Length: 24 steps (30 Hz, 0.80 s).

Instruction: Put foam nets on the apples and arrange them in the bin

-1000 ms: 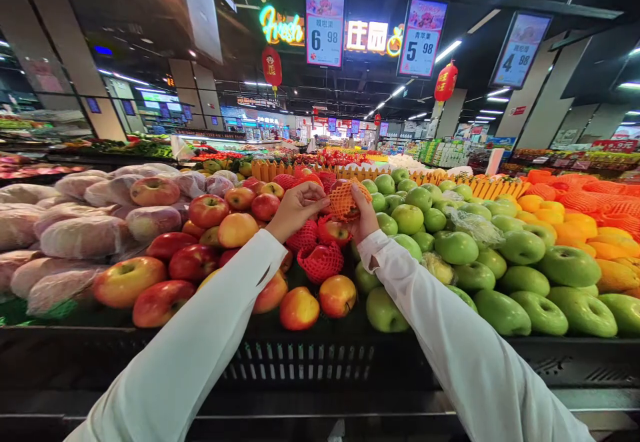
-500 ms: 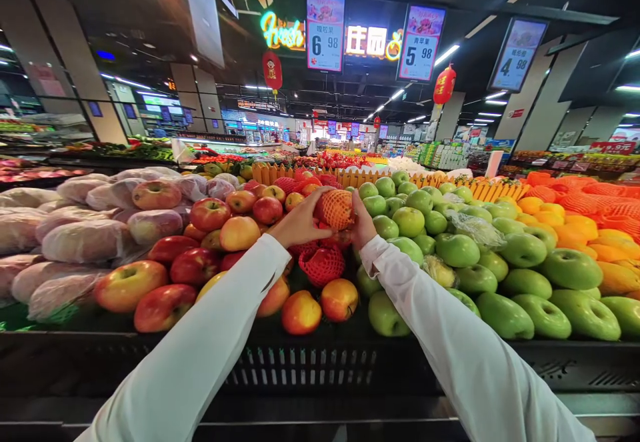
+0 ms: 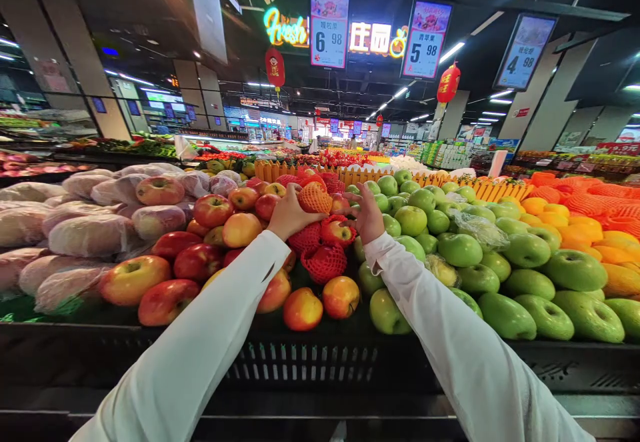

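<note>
My left hand [image 3: 294, 214] grips an apple in an orange foam net [image 3: 315, 198], its thumb under the fruit and its fingers behind. Just to the right, my right hand [image 3: 369, 213] is apart from that apple, fingers spread and curved, with nothing visible in it. Between the hands, lower down, sits an apple in a red foam net [image 3: 339, 231]. Another red-netted apple [image 3: 325, 263] lies in front of it. Loose red-yellow apples [image 3: 242, 229] are heaped left of my left hand. Green apples [image 3: 411, 221] are piled beside my right hand.
Plastic-wrapped fruit [image 3: 91, 235] fills the left side of the stand. Oranges [image 3: 583, 229] and orange-netted fruit [image 3: 597, 201] lie at the far right. A low yellow fence [image 3: 285, 172] runs behind the piles. The black slotted crate front [image 3: 305, 362] edges the near side.
My right hand has come off the netted apple and its fingers have opened. My left hand has moved slightly left with the apple, uncovering a red-netted one below.
</note>
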Tool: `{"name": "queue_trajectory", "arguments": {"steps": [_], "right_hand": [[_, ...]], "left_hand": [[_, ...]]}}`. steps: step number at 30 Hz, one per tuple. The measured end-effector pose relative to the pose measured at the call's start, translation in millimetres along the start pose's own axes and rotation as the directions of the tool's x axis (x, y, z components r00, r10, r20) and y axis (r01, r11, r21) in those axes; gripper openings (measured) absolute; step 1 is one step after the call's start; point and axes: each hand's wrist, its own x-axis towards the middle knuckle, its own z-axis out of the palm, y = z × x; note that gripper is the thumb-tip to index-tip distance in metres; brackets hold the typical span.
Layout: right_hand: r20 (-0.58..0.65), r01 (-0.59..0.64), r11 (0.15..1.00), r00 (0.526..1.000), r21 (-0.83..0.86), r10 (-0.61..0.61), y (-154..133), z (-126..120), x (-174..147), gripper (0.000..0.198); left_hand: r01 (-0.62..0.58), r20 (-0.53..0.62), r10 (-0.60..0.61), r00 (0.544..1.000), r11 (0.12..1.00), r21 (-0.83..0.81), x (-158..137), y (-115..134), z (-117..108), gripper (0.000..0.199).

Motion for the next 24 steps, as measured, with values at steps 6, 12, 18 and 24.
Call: {"name": "queue_trajectory", "arguments": {"steps": [6, 12, 18, 24], "right_hand": [[0.008, 0.024, 0.999, 1.000, -0.046, -0.023, -2, 1, -2, 0.050], [-0.008, 0.059, 0.987, 0.998, -0.150, -0.061, 12, -7, 10, 0.053], [0.258, 0.237, 0.651, 0.964, -0.721, -0.064, 26, -15, 16, 0.023], [0.508, 0.479, 0.366, 0.861, -0.798, -0.019, 18, -11, 12, 0.008]], "left_hand": [[-0.051, 0.179, 0.030, 0.983, 0.992, 0.113, 3, -6, 4, 0.072], [-0.077, 0.061, 0.071, 0.996, 0.991, 0.113, 6, -8, 2, 0.066], [-0.125, 0.162, 0.121, 0.979, 0.992, 0.012, 2, -4, -6, 0.046], [-0.070, 0.260, -0.001, 0.966, 0.962, 0.264, 5, 31, -18, 0.044]]}}
